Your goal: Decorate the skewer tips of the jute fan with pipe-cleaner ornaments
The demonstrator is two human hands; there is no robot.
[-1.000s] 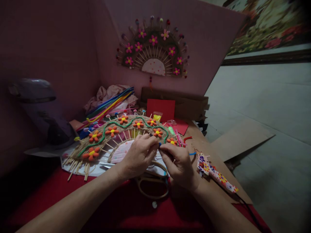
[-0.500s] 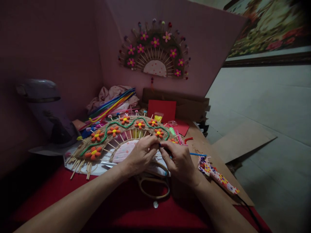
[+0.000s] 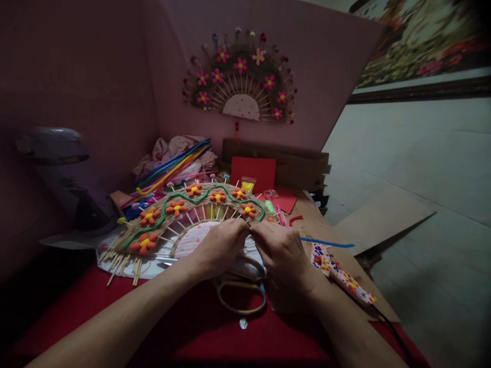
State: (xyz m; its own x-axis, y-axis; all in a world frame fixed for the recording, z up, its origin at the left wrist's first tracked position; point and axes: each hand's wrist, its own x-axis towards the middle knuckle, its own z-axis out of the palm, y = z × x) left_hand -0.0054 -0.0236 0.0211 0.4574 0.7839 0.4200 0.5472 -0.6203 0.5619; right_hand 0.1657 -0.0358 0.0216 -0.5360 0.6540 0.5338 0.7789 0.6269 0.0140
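My left hand (image 3: 226, 245) and my right hand (image 3: 280, 250) meet fingertip to fingertip over the fan's right part, both pinched closed. Between them is the end of a blue pipe cleaner (image 3: 330, 242), whose long tail sticks out to the right from behind my right hand; the pinched bit itself is hidden by my fingers. Under and behind the hands lies a half-round fan of twine and sticks (image 3: 169, 214), with orange clay flowers (image 3: 176, 208) and a wavy green strip (image 3: 210, 189). Scissors (image 3: 241, 299) lie below my hands, handles toward me.
A flower-wrapped glue gun (image 3: 345, 278) with a cord lies on cardboard (image 3: 322, 220) at right. Pipe cleaners (image 3: 176, 168) are heaped at back left, red card (image 3: 253, 174) behind. A similar fan (image 3: 240, 84) hangs above. A small round piece (image 3: 243, 323) lies on the red cloth (image 3: 184, 332).
My fingers have drawn tighter together, and the dark blue bit between them is now covered. More of the blue pipe cleaner's tail shows at the right. The view has shifted slightly.
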